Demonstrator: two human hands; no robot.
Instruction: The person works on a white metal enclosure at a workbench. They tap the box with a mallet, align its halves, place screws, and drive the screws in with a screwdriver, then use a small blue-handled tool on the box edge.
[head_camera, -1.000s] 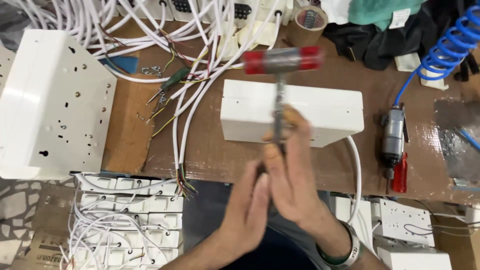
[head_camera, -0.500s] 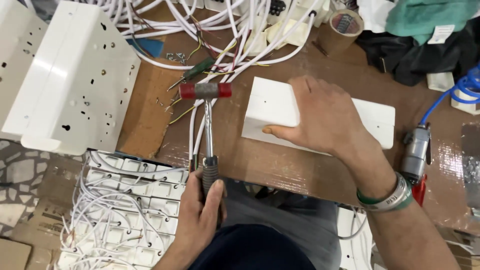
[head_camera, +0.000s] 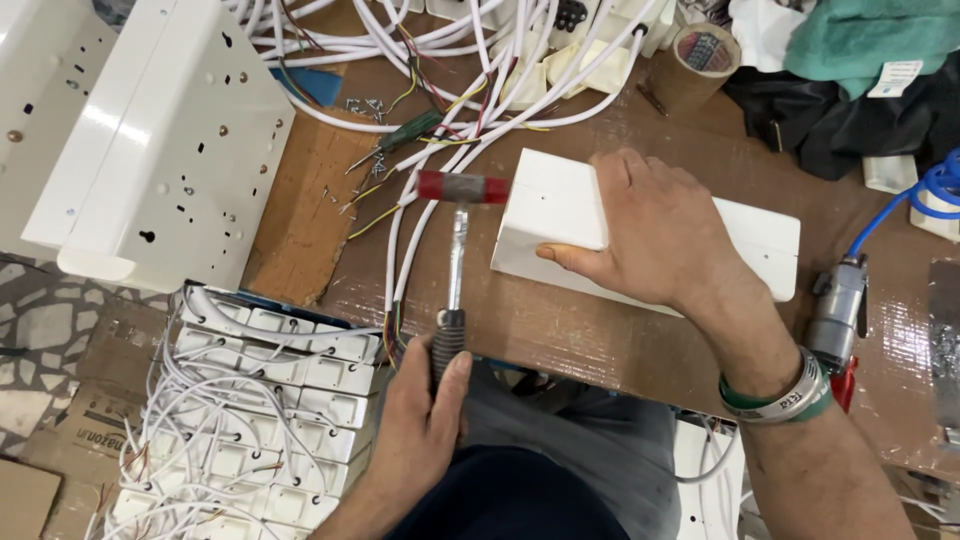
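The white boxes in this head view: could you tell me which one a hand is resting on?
The flat rectangular white box on the brown table: the right hand lies on it. The large drilled panels at left and the stacked boxes below go untouched.

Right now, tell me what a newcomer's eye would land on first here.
First the hammer with its red-ended head, held by the left hand at the table's near edge. Next, the right hand pressing flat on the white box beside it. Behind them, a tangle of white cables sprawls over the wooden table.
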